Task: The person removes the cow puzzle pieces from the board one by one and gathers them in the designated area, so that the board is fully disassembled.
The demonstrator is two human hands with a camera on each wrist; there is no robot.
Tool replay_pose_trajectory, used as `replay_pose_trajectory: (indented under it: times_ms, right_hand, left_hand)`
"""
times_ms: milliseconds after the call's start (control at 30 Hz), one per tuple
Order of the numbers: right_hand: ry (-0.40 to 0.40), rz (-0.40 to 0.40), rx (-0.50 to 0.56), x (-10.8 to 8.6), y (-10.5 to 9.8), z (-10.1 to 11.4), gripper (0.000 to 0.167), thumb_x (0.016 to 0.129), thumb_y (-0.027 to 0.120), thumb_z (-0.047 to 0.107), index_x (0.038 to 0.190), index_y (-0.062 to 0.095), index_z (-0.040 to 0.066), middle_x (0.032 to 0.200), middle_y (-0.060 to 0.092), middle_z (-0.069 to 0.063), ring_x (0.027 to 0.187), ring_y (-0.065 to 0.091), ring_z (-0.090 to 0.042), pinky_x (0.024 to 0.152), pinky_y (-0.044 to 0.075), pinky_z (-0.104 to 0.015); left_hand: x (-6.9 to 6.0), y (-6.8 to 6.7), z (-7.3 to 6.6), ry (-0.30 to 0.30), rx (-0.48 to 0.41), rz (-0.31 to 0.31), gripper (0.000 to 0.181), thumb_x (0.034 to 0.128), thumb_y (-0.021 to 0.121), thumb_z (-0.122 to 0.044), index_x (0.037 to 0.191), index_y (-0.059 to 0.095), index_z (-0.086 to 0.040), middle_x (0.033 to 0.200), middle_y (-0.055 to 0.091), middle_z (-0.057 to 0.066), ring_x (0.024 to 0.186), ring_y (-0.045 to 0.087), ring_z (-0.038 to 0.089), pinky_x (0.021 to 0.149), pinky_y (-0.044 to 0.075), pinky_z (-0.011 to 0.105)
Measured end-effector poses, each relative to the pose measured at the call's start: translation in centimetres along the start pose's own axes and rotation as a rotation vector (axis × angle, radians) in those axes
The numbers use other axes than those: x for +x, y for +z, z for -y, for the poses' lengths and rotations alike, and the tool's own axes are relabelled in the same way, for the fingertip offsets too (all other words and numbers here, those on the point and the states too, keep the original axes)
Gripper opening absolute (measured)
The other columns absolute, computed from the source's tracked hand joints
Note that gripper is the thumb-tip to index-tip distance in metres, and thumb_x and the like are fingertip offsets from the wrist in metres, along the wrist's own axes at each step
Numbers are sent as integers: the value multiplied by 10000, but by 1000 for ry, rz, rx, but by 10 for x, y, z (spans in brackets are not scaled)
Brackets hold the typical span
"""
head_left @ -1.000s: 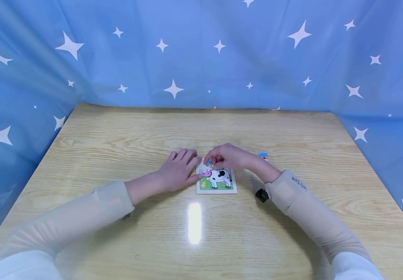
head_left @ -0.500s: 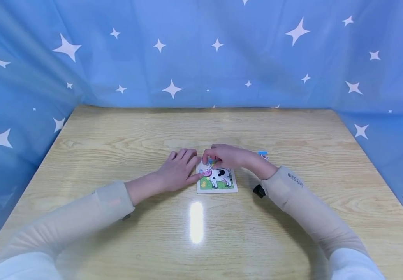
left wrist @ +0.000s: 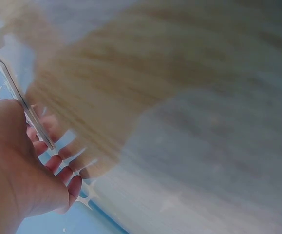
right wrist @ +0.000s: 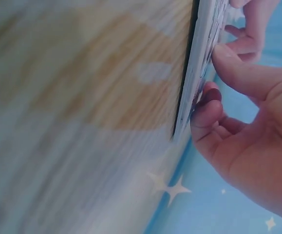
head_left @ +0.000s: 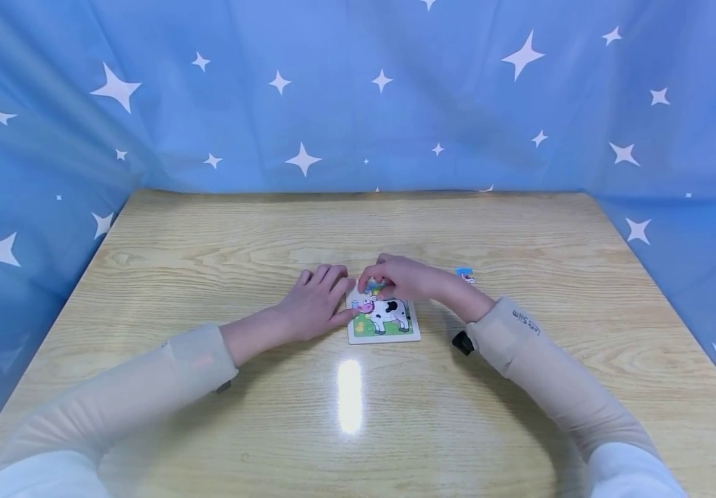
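A cow jigsaw puzzle (head_left: 385,337) in a thin, pale frame lies flat at the table's middle. Beside its left edge is my left hand (head_left: 310,304), palm down, fingers spread and thumb resting on the picture near the cow's nose. Over the upper part of the frame, my right hand (head_left: 409,278) bends its index finger and thumb about a blue puzzle piece at the top of the picture. From the right wrist, the right thumb (right wrist: 238,73) touches the puzzle, seen edge-on; the piece under these fingers is mostly hidden.
A loose blue puzzle piece (head_left: 465,274) lies on the wooden table (head_left: 239,235) behind the right wrist. Starred blue cloth (head_left: 333,90) hangs behind the table and at both sides. A black wrist device (head_left: 462,343) juts under the right sleeve.
The right index finger and thumb have spread slightly apart and shifted a little left over the top of the puzzle. The left hand stays in place, and the loose piece has not moved.
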State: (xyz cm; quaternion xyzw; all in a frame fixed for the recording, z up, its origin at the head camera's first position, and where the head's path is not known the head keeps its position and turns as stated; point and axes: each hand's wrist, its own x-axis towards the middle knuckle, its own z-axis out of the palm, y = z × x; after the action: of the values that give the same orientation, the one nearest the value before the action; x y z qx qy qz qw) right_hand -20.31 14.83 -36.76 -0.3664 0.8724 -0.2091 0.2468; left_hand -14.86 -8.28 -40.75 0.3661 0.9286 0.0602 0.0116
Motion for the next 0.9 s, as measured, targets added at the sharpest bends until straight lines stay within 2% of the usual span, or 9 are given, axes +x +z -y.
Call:
replay_pose_trajectory:
  times_ms: [167,367,667,900]
  right_hand:
    - [4,15,-4,4,-1,2,263,970,667,-26,1164,685,151,1047,498,-94,893,478,-233,817,429,-355]
    - [-33,11,-25,4,-1,3,245,958,676,-36,1111,655,155,1029,509,-76,960,451,-251,835,402,-372]
    - [-118,-91,-9,-4,0,2,217,952,672,-55,1090,701,111,928,554,-47,856,507,-209,771,447,-343]
    - [-158,-126,-7,-12,-2,2,206,962,660,-61,1090,722,88,923,613,-44,843,551,-193,772,485,-348]
  left_hand:
    - [0,2,1,-6,4,2,579,1066,482,-495,1459,447,-71,1489,366,162,1327,355,335,938,373,479]
    - [0,1,1,-8,15,6,586,1064,480,-501,1459,447,-69,1491,367,164,1331,357,337,945,373,484]
    - [0,-1,1,-6,16,6,587,1066,478,-496,1459,457,-61,1496,372,168,1335,363,334,953,379,484]
    - [1,0,1,-13,3,12,582,1066,480,-492,1466,461,-68,1505,371,163,1347,361,336,969,381,497]
